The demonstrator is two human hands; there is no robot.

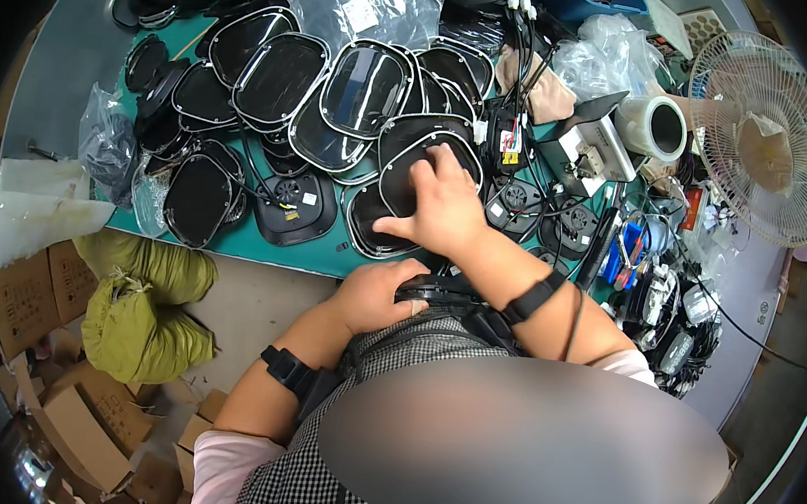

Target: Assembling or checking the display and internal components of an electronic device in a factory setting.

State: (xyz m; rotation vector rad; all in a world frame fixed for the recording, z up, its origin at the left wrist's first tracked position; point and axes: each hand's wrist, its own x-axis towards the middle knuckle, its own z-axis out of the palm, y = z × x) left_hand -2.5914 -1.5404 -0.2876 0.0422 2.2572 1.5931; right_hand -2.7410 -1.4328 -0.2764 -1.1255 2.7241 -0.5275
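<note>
My right hand (445, 203) reaches over the near part of a pile of black rounded panels with pale edges. Its thumb is spread wide and its fingertips lie on or just above one black panel (400, 178); contact is hard to tell. At the table's front edge, close to my waist, my left hand (376, 295) is closed on the side of a black rounded housing (443, 290), seen edge-on and partly hidden by my right forearm. A glossy clear-faced panel (367, 88) tops the pile. Left of my hands lies a black housing with a round grille (295, 206).
Green matting (317, 260) covers the table. A wire-cage fan (763, 138) stands at the right, near a white roll (652, 127) and a metal fixture (587, 153). Cables (523, 62) run beside the pile. Olive sacks (138, 316) and cartons (92, 417) fill the floor at left.
</note>
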